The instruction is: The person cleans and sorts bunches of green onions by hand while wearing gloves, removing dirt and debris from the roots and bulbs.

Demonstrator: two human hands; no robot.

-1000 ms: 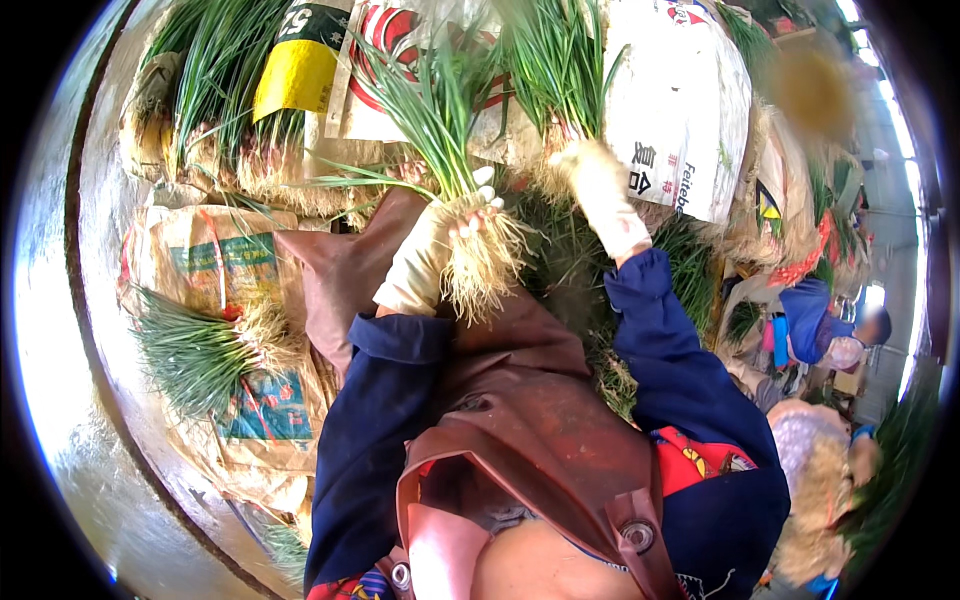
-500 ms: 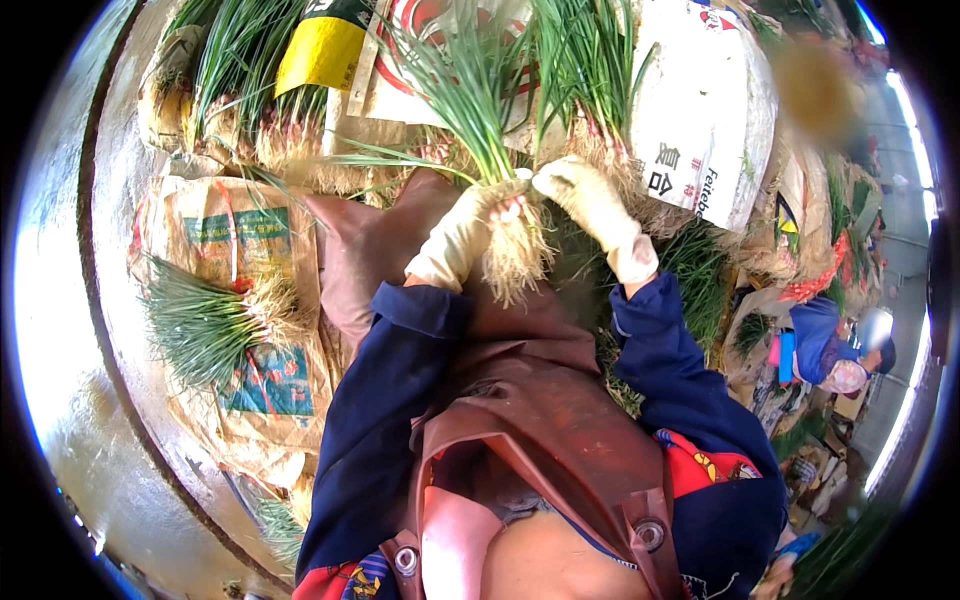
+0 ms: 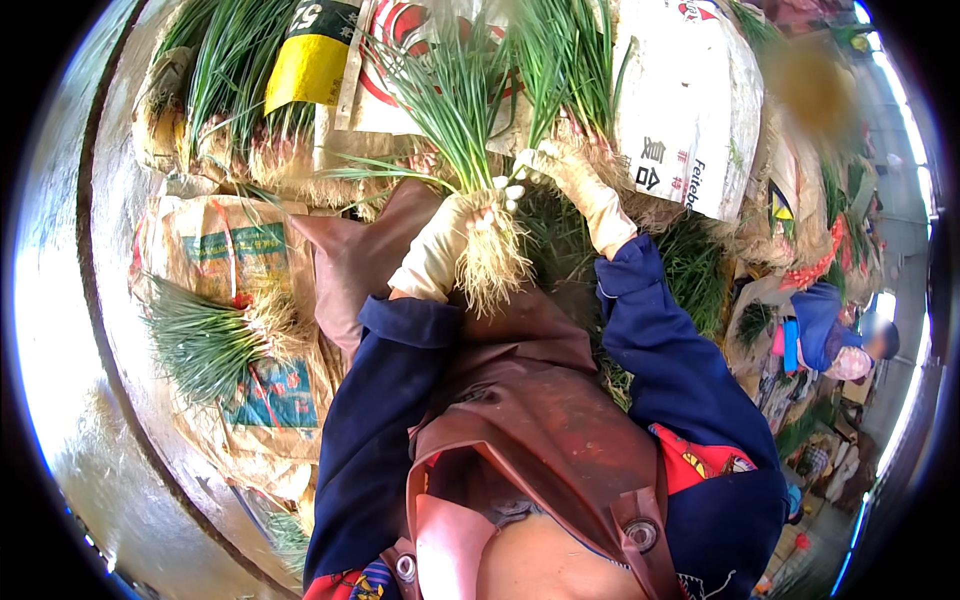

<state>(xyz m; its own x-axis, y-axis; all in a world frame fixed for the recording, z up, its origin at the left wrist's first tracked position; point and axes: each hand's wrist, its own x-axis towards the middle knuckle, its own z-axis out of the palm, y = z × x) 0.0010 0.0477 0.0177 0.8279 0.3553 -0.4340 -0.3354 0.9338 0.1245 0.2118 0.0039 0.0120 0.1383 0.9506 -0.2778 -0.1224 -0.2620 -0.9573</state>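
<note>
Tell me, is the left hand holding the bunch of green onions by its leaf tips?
No, the gloved left hand grips the bunch of green onions near its roots.

Green scallions (image 3: 455, 110) with pale roots, beige gloves (image 3: 440, 250), navy sleeves (image 3: 380, 400)

Left of my gripping left hand (image 3: 440, 250) I see a brown paper sack (image 3: 240, 300) with green-blue panels. Above it: a yellow-and-black label (image 3: 312, 60). Right of my right hand (image 3: 585, 190): a white printed sack (image 3: 690, 100).

Gloved left hand (image 3: 440, 245) gripping rooted green onion bunch (image 3: 470, 170), right hand (image 3: 575, 180) touching its leaves
</note>
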